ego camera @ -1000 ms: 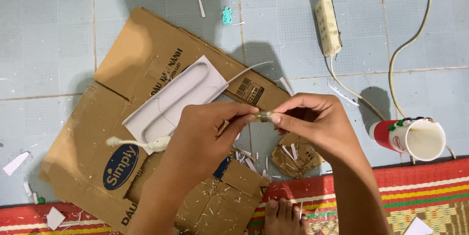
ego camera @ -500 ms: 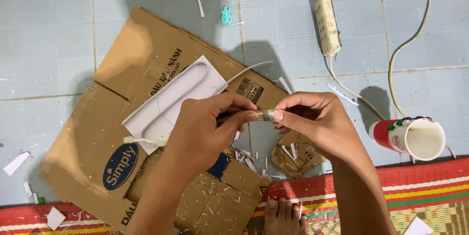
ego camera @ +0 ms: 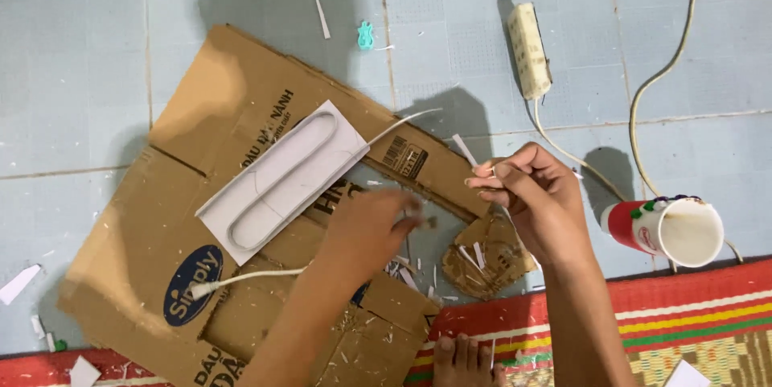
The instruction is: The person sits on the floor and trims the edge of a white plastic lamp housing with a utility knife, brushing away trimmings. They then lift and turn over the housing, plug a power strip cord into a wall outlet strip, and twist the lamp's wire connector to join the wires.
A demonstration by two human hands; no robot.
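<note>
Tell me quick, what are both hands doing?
Left hand: blurred, fingers curled; holding anything cannot be told.
Right hand: fingers pinched on something small.

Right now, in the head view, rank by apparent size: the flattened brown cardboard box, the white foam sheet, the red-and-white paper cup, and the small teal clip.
1. Flattened brown cardboard box
2. White foam sheet
3. Red-and-white paper cup
4. Small teal clip

tiled floor (ego camera: 96, 49), flattened cardboard (ego camera: 161, 226), power strip (ego camera: 529, 49)

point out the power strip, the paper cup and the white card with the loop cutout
power strip (ego camera: 529, 51), head view, middle of its body
paper cup (ego camera: 687, 232), head view, inside of its white mouth
white card (ego camera: 347, 142), head view, plain corner beside the loop cutout
</note>
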